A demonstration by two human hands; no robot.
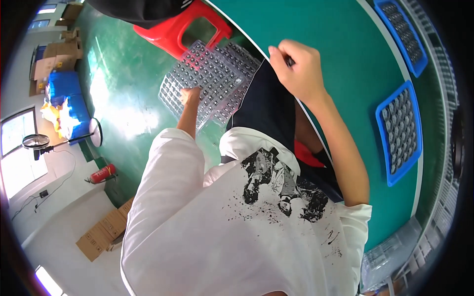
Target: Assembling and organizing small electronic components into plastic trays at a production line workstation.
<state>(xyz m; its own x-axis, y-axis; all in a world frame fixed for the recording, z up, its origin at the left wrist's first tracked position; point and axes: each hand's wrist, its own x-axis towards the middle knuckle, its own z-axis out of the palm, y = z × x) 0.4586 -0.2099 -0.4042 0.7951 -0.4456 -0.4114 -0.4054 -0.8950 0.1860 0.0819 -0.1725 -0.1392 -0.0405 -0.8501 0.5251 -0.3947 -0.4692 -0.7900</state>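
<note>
Low on my left, my left hand [190, 94] is over a clear plastic blister tray [217, 74] filled with rows of small dark metallic parts. Its fingers are curled together at the tray's surface, and what they hold, if anything, is hidden. Beneath and to the right lies another such tray [242, 54]. Above the green table [340, 29], my right hand [298, 64] is closed in a fist around a small black part [290, 61]. Only a bit of that part shows between the fingers, so its kind is unclear.
Two blue trays of round metallic parts, a near one [401, 133] and a far one [402, 37], lie along the table's right side. A red plastic stool [170, 34] stands beyond the clear trays. Cardboard boxes [106, 229] and a fire extinguisher [102, 173] are at the left.
</note>
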